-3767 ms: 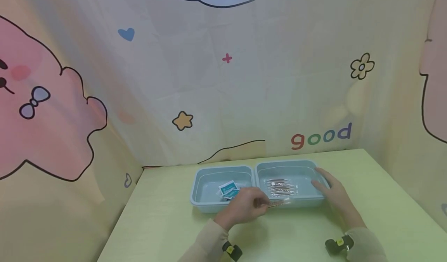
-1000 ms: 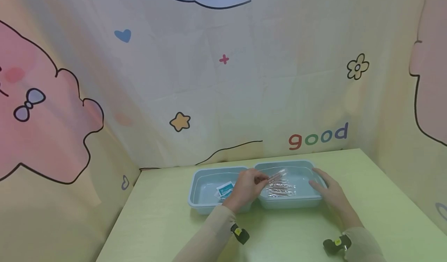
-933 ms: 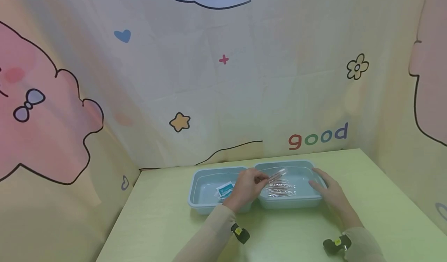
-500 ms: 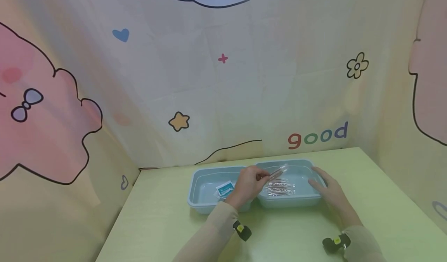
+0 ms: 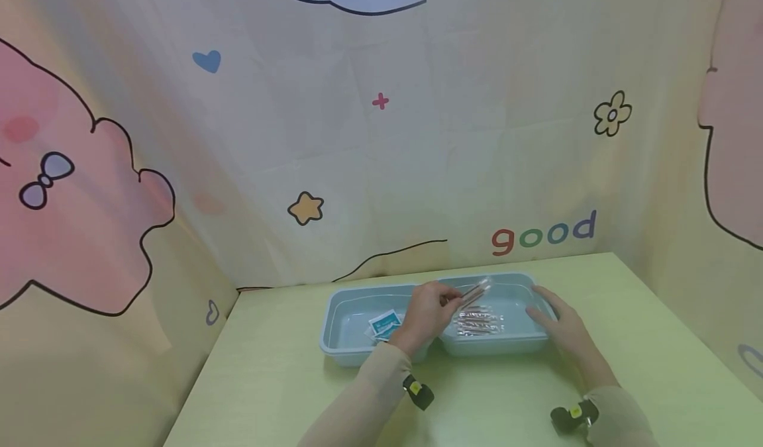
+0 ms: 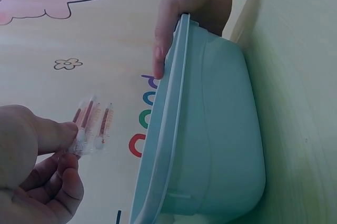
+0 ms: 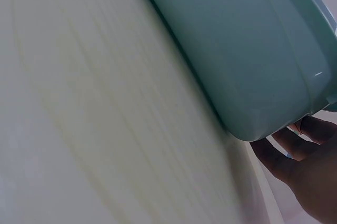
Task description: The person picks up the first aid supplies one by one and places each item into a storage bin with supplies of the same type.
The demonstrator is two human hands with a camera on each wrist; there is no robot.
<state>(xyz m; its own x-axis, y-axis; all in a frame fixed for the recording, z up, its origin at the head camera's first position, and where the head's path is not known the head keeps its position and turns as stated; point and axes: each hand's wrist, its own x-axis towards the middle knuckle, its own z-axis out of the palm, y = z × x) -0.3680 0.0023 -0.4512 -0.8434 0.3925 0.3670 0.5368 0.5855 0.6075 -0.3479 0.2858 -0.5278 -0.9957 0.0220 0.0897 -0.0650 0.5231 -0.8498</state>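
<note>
My left hand (image 5: 426,309) pinches a clear packet of brown-tinted cotton swabs (image 5: 475,293) between thumb and fingers, tilted over the right-hand light blue bin (image 5: 495,346). In the left wrist view, the swabs (image 6: 89,124) stick up from the fingertips inside their see-through wrapping. Below the packet, several more wrapped swabs (image 5: 479,322) lie side by side in that bin. My right hand (image 5: 563,318) grips the bin's right end, one digit over the rim and the other fingers against the outer wall, as the right wrist view shows those fingers (image 7: 284,155) there.
A second light blue bin (image 5: 342,353) stands close on the left, with several teal-and-white sachets (image 5: 384,324) inside, partly behind my left forearm. Both bins rest on a pale green table (image 5: 268,367). A printed cloth backdrop (image 5: 411,169) rises behind and at the sides.
From in front of the bins, my left hand has lifted the swab packet up over the right bin, then shifted it slightly higher. The right hand stays on the bin's end.
</note>
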